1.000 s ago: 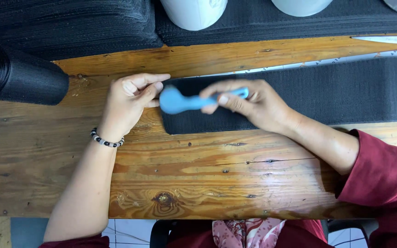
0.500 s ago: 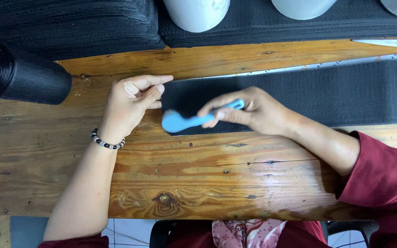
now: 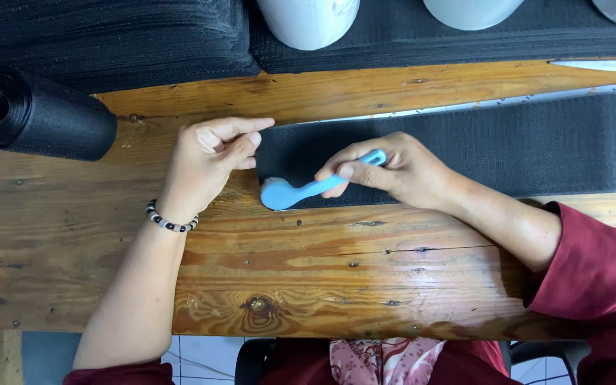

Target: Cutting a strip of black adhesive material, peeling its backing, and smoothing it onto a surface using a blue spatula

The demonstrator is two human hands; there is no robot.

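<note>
A small light-blue brush [image 3: 301, 189] lies slanted, its head low at the strip's corner. The dark fabric strip [image 3: 507, 146] stretches flat across the wooden table [image 3: 322, 271].

Knotty varnished wooden workbench [image 3: 336, 278], pale tiled floor [image 3: 201, 360] below its near edge, even soft light.

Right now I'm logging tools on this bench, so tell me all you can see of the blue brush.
The blue brush looks like smooth light-blue plastic: a rounded head and a slim straight handle. It lies tilted, head low at the near left corner of the black fabric strip, handle rising to the right. The right hand pinches the handle. Its bristles are hidden.
</note>
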